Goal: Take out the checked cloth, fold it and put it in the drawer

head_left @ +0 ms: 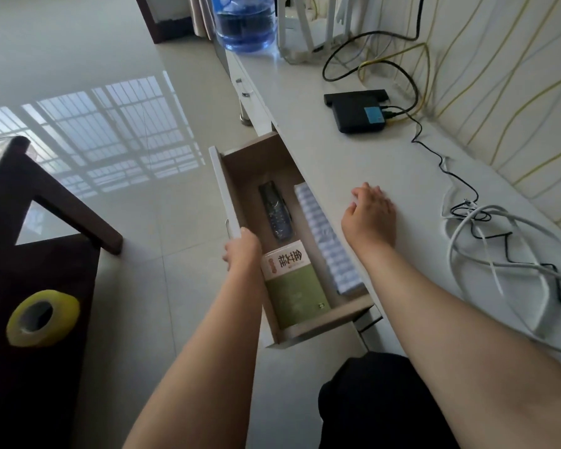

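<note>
A: White tabletop point(363, 157) status?
B: Right hand point(371, 215) rests on it, fingers loosely spread, palm down, holding nothing.
A: Drawer?
B: Brown wooden drawer with white front point(222, 186) stands open. Left hand point(242, 249) grips its front edge.
A: Contents?
B: Folded blue-and-white checked cloth point(324, 239) lies along the inner side, beside a black remote control point(276, 210) and a green-and-white book point(293, 283).
</note>
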Demonstrator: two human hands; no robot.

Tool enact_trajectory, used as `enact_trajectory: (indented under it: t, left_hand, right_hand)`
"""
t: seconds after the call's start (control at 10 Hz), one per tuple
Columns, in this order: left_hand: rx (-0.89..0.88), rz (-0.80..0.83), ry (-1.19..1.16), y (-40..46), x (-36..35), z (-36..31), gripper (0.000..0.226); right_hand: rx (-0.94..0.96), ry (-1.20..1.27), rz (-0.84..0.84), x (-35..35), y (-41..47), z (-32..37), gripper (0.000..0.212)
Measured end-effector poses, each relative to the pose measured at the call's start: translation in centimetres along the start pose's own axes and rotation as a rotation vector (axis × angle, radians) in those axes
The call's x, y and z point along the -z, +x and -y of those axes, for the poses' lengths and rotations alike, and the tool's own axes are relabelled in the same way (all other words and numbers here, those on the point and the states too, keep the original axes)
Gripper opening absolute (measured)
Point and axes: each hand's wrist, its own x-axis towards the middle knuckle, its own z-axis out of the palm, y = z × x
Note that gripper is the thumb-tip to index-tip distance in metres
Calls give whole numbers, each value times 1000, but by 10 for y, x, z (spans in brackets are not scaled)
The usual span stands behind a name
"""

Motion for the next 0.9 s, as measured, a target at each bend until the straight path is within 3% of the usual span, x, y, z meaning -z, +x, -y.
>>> enact_trajectory:
  t: [0.1,0.3,0.5,0.7,0.8,0.9]
  left_hand:
    - [-12,46,21,-4,7,17,61]
    - [-28,197,-225,0,20,1,63]
    - [-26,254,-259,-9,1,-5,64]
    - [-98,515,-361,-39,-19,-13,33]
    - [-106,718,-355,-49,-35,-17,36]
    - [-149,806,-323,-47,-52,-20,40]
  right_hand:
    - [3,6,12,2,-1,2,42]
    - [11,24,43,6,-3,3,43]
    - [10,29,61,7,-4,4,43]
    - [16,34,72,9,-4,2,44]
    - [24,37,35,6,-3,1,43]
    - [-3,54,35,4,-2,1,41]
